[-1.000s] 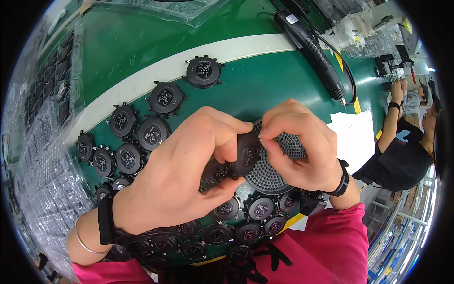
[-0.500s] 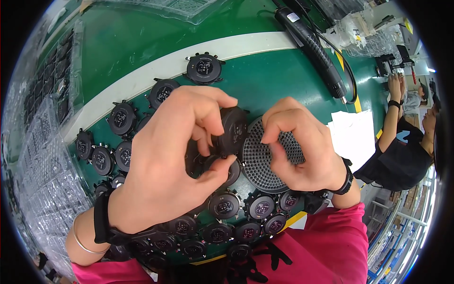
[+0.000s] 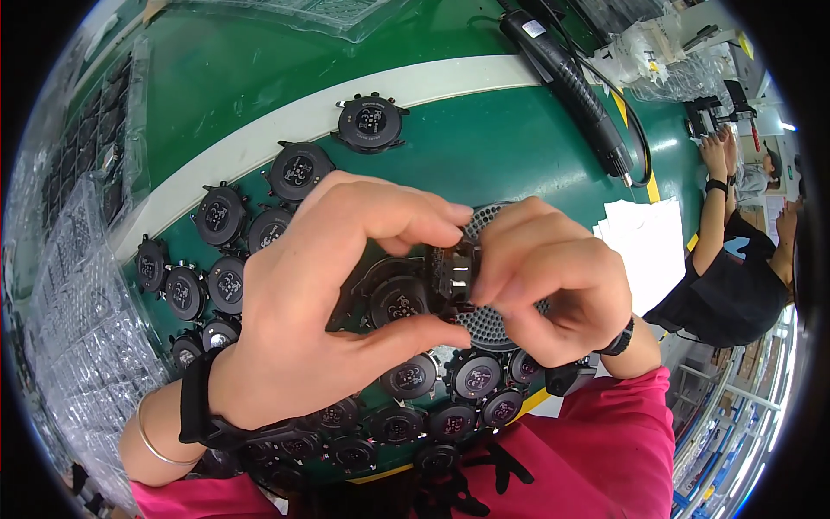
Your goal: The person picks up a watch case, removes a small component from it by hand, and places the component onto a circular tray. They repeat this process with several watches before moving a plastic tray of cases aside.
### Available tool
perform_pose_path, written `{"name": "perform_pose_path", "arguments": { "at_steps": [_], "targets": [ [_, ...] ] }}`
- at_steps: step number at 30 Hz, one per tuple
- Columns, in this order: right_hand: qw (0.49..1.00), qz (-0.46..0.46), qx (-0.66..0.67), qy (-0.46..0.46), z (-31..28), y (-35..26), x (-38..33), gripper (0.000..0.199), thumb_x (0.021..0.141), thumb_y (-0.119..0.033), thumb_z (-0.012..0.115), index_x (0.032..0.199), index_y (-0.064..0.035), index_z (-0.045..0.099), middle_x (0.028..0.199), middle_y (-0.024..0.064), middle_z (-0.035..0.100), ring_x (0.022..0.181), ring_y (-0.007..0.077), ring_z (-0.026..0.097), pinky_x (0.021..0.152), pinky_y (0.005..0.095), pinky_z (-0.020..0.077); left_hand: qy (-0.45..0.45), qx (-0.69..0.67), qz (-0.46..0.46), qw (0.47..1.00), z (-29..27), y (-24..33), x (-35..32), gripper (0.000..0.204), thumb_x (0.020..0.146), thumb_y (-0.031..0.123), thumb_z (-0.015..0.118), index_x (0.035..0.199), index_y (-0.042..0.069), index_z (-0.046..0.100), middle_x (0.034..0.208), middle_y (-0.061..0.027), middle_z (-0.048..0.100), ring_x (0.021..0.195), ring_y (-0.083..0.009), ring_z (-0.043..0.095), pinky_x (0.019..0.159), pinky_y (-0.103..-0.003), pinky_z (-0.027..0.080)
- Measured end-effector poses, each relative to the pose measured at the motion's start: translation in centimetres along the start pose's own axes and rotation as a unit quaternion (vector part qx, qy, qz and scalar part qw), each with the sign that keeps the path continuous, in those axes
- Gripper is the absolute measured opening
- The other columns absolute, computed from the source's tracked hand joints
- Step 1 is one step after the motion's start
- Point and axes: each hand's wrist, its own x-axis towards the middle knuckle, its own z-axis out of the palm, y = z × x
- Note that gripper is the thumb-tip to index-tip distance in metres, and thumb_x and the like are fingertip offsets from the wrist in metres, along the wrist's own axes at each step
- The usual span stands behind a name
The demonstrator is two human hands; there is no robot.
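Note:
My left hand (image 3: pixel 298 294) holds a black round watch case (image 3: pixel 451 275) between its thumb and fingers. The case is tipped nearly on edge, and bright metal glints on its side. Against its right side, the bent fingers of my right hand (image 3: pixel 558 277) press together; whatever they may pinch is hidden. Below both hands lies a round grey pad covered in small knobs (image 3: pixel 493 333), partly covered by the right hand. Another black watch case (image 3: pixel 398 298) lies face down, seen through the gap in the left hand.
Several watch cases (image 3: pixel 220 214) lie in rows on the green mat (image 3: pixel 467 130). A black electric screwdriver (image 3: pixel 566 91) with a cable lies at the far right, near white paper (image 3: pixel 640 246). Clear plastic trays (image 3: pixel 86 294) stand left. A co-worker (image 3: pixel 735 285) is at the right.
My right hand has moved left from above the knobbed pad to the watch case. The left hand has shifted slightly right, and the case has turned edge-on.

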Motion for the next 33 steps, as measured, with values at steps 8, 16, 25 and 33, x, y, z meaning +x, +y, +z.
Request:
{"name": "perform_pose_path", "arguments": {
  "at_steps": [8, 16, 25, 33],
  "targets": [
    [0.999, 0.011, 0.037, 0.03, 0.3, -0.1, -0.6, 0.035, 0.074, 0.009, 0.071, 0.103, -0.0028, 0.055, 0.09, 0.0117, 0.063, 0.079, 0.025, 0.062, 0.072, 0.0353, 0.0472, 0.006, 0.007, 0.044, 0.999, 0.6, -0.4, -0.3, 0.066, 0.062, 0.001, 0.088, 0.113, 0.003, 0.045, 0.117, -0.0184, 0.058, 0.11, -0.0296, 0.058, 0.094, -0.04, 0.046],
    [0.999, 0.012, 0.041, 0.025, 1.0, -0.2, -0.7, 0.033, 0.073, 0.01, 0.071, 0.101, -0.0006, 0.057, 0.089, 0.0105, 0.064, 0.078, 0.0243, 0.064, 0.071, 0.0345, 0.0479, 0.005, -0.008, 0.009, 1.0, 0.6, -0.2, -0.5, 0.067, 0.06, 0.002, 0.089, 0.11, 0.004, 0.045, 0.115, -0.0181, 0.058, 0.112, -0.0303, 0.057, 0.096, -0.042, 0.046],
    [0.999, 0.006, 0.026, 0.037, 0.7, -0.4, -0.7, 0.029, 0.075, 0.009, 0.068, 0.1, -0.0015, 0.057, 0.086, 0.0085, 0.063, 0.076, 0.023, 0.064, 0.072, 0.0338, 0.0469, -0.003, -0.003, 0.003, 1.0, 0.7, 0.0, -0.6, 0.069, 0.059, 0.003, 0.09, 0.11, 0.004, 0.045, 0.114, -0.0182, 0.059, 0.109, -0.0287, 0.058, 0.094, -0.04, 0.047],
    [0.999, 0.03, 0.033, -0.011, 0.5, -0.7, -0.9, 0.03, 0.076, 0.006, 0.065, 0.097, -0.0091, 0.05, 0.087, 0.0068, 0.061, 0.075, 0.0207, 0.059, 0.074, 0.0356, 0.0424, -0.019, -0.013, 0.011, 1.0, 0.9, 0.0, -0.5, 0.066, 0.06, 0.002, 0.09, 0.107, 0.004, 0.043, 0.115, -0.019, 0.058, 0.108, -0.0293, 0.059, 0.091, -0.039, 0.049]
  ]
}}
